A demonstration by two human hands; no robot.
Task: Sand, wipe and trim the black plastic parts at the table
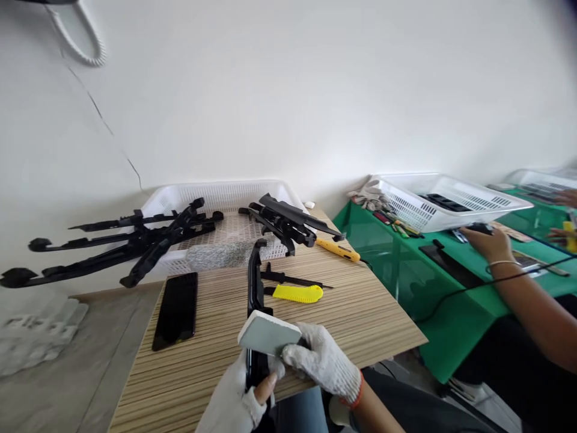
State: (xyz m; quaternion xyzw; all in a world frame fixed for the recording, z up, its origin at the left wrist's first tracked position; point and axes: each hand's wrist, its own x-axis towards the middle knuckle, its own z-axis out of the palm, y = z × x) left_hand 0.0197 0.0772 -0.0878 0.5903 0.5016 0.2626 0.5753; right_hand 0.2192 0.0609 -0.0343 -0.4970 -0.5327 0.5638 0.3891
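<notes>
My left hand (238, 394), in a white glove with a bare thumb tip, is closed round the lower end of a long black plastic part (255, 282) at the table's front edge. In my right hand (322, 361), gloved in white with an orange cuff, is a flat grey-white pad (269, 332), pinched between thumb and fingers. The pad lies over the black part and hides a stretch of it. Beside the part are a yellow-handled knife (298, 293) and a thin black piece (288, 278).
A white basket (225, 187) bears black parts (148, 237) that overhang its left side. A phone (177, 310) and a yellow tool (338, 249) lie on the wooden table (360, 319). On the right, a person's hand (489, 243) works at a green table (451, 328) with another white basket (482, 201).
</notes>
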